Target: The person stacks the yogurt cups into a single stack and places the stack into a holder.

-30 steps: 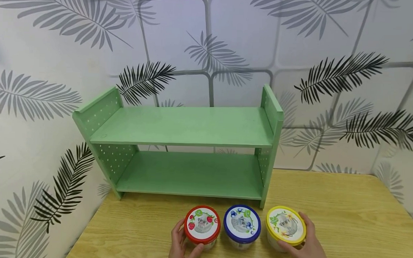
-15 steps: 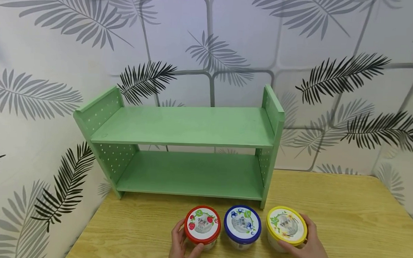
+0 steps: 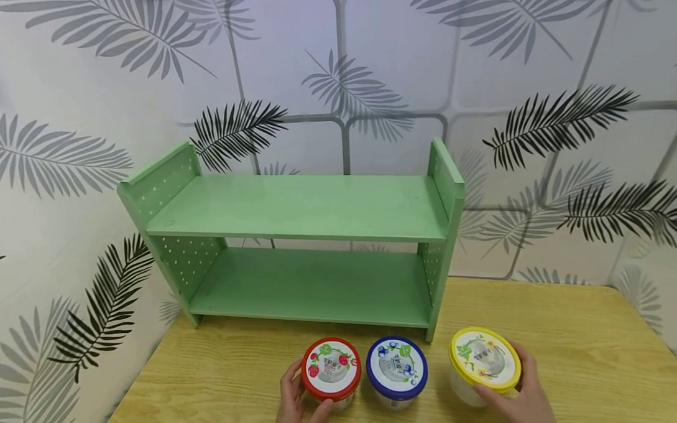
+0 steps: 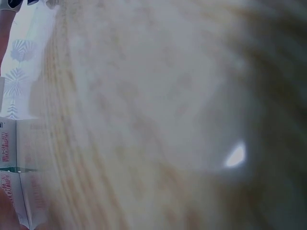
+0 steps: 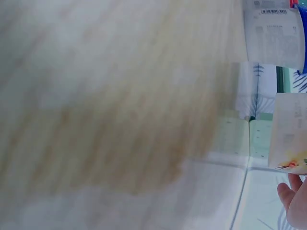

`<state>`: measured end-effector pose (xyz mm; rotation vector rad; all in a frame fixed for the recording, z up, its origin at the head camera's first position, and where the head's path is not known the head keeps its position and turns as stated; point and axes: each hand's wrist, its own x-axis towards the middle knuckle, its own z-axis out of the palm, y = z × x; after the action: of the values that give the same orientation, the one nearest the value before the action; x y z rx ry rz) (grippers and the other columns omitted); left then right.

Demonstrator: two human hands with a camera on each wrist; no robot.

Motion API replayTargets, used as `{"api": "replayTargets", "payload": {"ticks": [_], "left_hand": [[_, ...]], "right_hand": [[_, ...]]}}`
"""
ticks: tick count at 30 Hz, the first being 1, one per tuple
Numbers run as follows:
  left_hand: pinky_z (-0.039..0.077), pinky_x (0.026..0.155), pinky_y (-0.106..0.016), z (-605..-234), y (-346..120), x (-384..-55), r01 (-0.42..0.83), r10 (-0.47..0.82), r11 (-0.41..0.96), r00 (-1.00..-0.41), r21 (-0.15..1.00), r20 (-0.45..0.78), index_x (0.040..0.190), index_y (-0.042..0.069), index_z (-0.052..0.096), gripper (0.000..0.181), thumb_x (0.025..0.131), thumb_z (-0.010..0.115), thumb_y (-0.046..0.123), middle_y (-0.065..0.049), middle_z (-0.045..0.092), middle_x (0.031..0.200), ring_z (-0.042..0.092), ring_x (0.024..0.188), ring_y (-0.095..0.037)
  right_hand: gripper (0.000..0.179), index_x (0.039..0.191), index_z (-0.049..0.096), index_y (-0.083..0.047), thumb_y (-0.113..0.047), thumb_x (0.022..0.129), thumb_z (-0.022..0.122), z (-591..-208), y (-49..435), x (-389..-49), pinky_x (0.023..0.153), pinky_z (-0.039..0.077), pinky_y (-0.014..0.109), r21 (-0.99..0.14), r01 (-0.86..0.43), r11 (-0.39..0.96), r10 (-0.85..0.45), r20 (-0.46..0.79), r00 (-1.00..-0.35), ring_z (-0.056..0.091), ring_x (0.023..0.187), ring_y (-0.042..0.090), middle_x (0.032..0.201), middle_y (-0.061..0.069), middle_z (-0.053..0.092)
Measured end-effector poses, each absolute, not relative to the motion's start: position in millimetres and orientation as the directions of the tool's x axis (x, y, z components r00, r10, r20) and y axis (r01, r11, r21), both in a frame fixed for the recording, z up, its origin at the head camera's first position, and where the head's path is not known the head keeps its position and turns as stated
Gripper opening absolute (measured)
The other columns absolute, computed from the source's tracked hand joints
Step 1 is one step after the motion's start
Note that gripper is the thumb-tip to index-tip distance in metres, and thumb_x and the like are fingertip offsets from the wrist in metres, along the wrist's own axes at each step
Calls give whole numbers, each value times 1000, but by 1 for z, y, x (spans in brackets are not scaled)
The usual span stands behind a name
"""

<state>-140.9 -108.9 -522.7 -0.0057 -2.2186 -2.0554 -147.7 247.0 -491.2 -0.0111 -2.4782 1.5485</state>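
Observation:
Three lidded tubs with fruit pictures are lined up in front of the shelf in the head view. My left hand (image 3: 298, 403) grips the red-lidded tub (image 3: 332, 369), thumb at the front and fingers on its left side. Beside it the blue-lidded tub (image 3: 397, 368) stands on the table, untouched. My right hand (image 3: 528, 402) holds the yellow-lidded tub (image 3: 486, 360) from the right, raised a little off the table and slightly tilted. In the right wrist view, fingers (image 5: 293, 194) touch that tub's printed wall, and a gap shows under it.
A green two-tier shelf (image 3: 308, 282) stands behind the tubs, both boards bare. The wooden table (image 3: 563, 344) extends to the right. A leaf-patterned wall (image 3: 388, 64) rises at the back and left.
My right hand has lifted the yellow-lidded tub and shifted it slightly to the right, away from the blue-lidded tub. The left hand and the other two tubs have stayed put.

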Motion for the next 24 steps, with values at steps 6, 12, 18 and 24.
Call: {"api": "replayTargets", "payload": {"ticks": [6,12,18,24], "left_hand": [[26,107,-62,-523,-109,-141,74,-77,82,-994,994,80,143,0,20,84,84,76,19,-30,44,138,39,129,-46],[26,108,-60,-523,-109,-140,78,-77,79,-994,994,84,143,0,20,84,84,76,17,-29,44,138,40,129,-44],[26,109,-60,-521,-109,-139,86,-74,82,-993,993,92,143,-1,20,83,84,76,17,-30,43,138,39,129,-44],[26,108,-61,-521,-109,-139,81,-71,77,-994,994,87,143,0,19,83,85,75,16,-31,42,139,39,129,-45]], "right_hand": [[85,147,14,3,-11,88,73,-485,252,-149,81,29,0,-886,-140,442,103,205,-973,32,104,-16,140,24,33],[81,150,13,-1,-10,91,69,-480,252,-151,81,29,4,-888,-163,431,78,216,-973,32,110,-12,144,19,29],[78,150,15,-3,-5,91,66,-473,248,-155,88,33,24,-889,-191,416,69,240,-968,33,113,-8,142,9,29],[79,149,19,-4,1,88,68,-463,241,-158,89,33,18,-881,-269,389,43,309,-950,36,115,-5,137,-4,34]]}}
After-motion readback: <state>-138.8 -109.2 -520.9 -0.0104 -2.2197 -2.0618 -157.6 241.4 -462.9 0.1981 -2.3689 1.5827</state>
